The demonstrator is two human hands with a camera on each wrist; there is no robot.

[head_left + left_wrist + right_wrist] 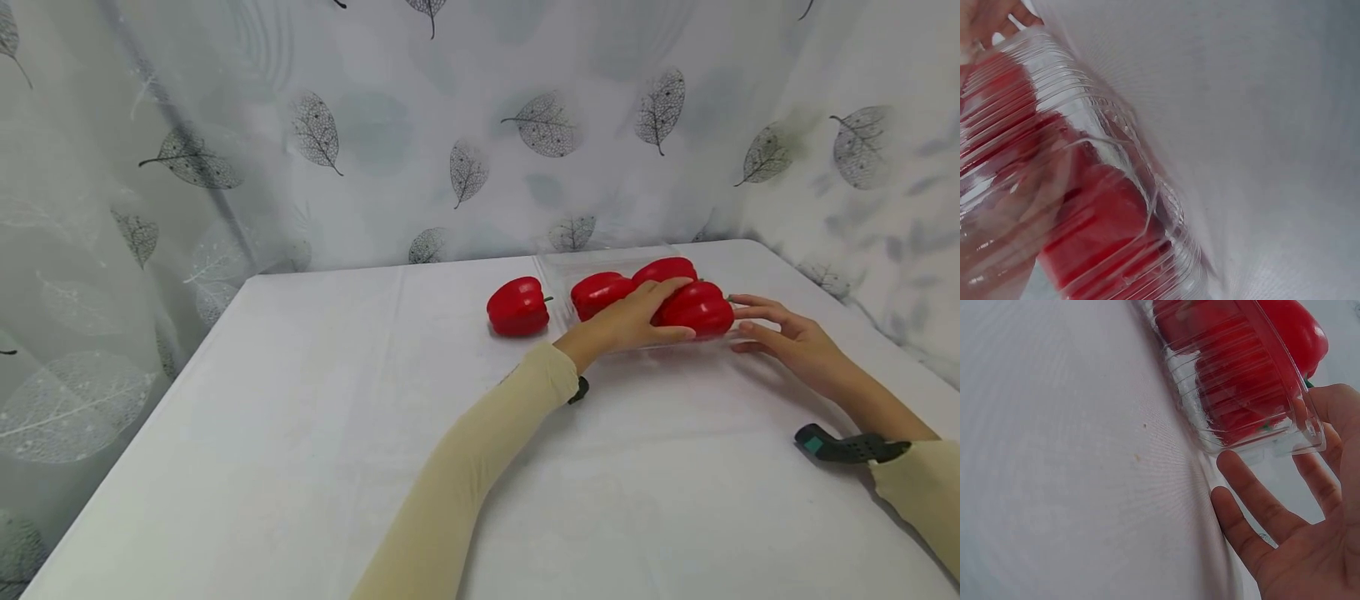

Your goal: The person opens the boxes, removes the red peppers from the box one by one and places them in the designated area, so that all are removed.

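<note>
My left hand (637, 321) reaches over a clear plastic container (1317, 445) and grips a red bell pepper (699, 310), fingers on its top and thumb at its front. That pepper rides above the container's rim at the right end. Two more red bell peppers, one on the left (600, 292) and one behind (664, 269), lie in the container. My right hand (798, 346) is at the container's right end, its fingers spread and nearly straight. In the right wrist view its fingertips are at the ribbed wall; firm contact is hard to tell.
Another red bell pepper (517, 307) lies on the white-covered table (315, 417), just left of the container. Behind the table hangs a leaf-patterned curtain (390, 125). Each wrist wears a dark band, the right one (851, 446) plainly visible.
</note>
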